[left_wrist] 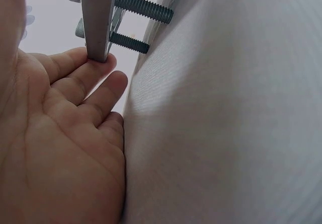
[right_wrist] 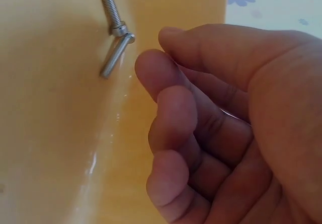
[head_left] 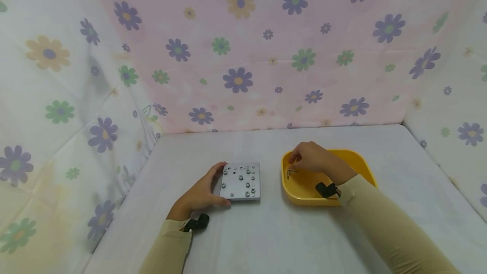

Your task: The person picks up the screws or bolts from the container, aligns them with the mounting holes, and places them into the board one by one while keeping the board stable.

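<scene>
My left hand [head_left: 199,193] holds a square metal plate [head_left: 233,186] by its left side, thumb at the near corner and fingers at the far one. Several socket-head bolts stand in the plate's top; the left wrist view shows two threaded shanks [left_wrist: 143,7] jutting from its underside. Over a yellow tray [head_left: 312,201], my right hand [head_left: 313,158] reaches down with loosely bent fingers. Two bolts [right_wrist: 116,55] lie on the tray's bottom just beyond the fingertips, their heads touching. Nothing shows between the right thumb and fingers.
Both things stand on a white-covered table [head_left: 262,236], the tray to the right of the plate. Flower-patterned cloth [head_left: 213,71] hangs behind the table and along both sides. A small black camera [head_left: 199,222] is worn on each wrist.
</scene>
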`<state>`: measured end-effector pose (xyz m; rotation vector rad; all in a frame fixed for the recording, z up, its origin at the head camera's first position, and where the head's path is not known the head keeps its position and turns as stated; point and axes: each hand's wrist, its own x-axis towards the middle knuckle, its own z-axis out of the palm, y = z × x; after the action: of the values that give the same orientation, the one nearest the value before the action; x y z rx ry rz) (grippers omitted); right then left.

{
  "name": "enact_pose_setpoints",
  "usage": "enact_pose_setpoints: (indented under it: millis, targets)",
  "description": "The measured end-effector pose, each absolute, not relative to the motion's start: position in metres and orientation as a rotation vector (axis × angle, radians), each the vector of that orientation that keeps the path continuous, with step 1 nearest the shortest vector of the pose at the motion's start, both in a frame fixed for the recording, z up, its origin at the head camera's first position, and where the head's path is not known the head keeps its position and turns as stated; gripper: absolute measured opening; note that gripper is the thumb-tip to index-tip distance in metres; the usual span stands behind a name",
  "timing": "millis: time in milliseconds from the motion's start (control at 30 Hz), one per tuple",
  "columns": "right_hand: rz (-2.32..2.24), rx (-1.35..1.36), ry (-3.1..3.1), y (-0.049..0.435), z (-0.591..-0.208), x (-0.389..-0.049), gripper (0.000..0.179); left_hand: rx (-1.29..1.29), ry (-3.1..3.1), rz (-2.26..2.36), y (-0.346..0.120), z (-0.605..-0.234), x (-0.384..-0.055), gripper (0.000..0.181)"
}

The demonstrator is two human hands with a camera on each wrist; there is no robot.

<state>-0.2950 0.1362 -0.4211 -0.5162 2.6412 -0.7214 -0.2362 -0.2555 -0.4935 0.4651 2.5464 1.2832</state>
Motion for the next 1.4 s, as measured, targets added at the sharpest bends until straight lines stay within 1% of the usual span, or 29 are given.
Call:
enact_pose_setpoints:
  millis: [367, 900, 1100, 1400]
  targets:
    - [-0.661, -0.508, 2.604, 0.138, -0.434, -0.301, 0.017, 0.453, 2.544, 1.281, -0.255, -0.492, -0.235, 0.133]
    - [-0.673, -0.624, 2.617, 0.142, -0.446, -0.306, 0.013, 0.442, 2.546, 1.274, -0.255, -0.493, -0.235, 0.132]
    - [-0.716, -0.596, 2.583, 0.142, -0.449, -0.309, 0.012, 0.452, 2.54, 1.276, -0.255, -0.489, -0.235, 0.132]
    - [-0.771, -0.549, 2.529, 0.14, -0.45, -0.306, 0.012, 0.424, 2.556, 1.258, -0.254, -0.492, -0.234, 0.133]
